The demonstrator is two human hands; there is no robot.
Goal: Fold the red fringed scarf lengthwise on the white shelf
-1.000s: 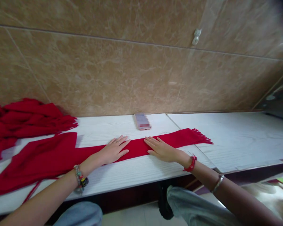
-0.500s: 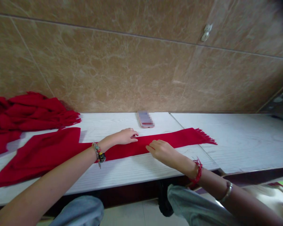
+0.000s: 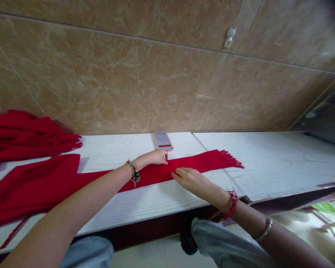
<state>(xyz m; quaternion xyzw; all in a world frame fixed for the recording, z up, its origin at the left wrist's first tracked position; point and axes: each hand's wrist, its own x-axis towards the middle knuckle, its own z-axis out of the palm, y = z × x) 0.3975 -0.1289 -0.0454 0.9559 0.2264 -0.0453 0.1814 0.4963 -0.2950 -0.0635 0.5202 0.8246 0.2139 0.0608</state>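
A red fringed scarf (image 3: 192,160) lies lengthwise along the white table, folded into a narrow strip on the right and spreading wider on the left. At the strip's far edge, my left hand (image 3: 158,157) has its fingers bent down and pinched together on the cloth. My right hand (image 3: 189,178) is at the near edge, slightly further right, with its fingers curled together on the cloth; the thumb is mostly hidden. Just beyond my left hand, a phone (image 3: 163,141) rests with its screen lit.
A second heap of red fringed cloth (image 3: 25,134) lies at the far left against the tiled wall (image 3: 123,82). The white tabletop (image 3: 270,160) continues to the right past a seam. A thin red strip (image 3: 15,232) hangs toward the near left edge.
My left hand has moved right along the scarf's far edge, and its spread thumb and fingers have closed. My right hand stays about in place. The view has shifted slightly right.
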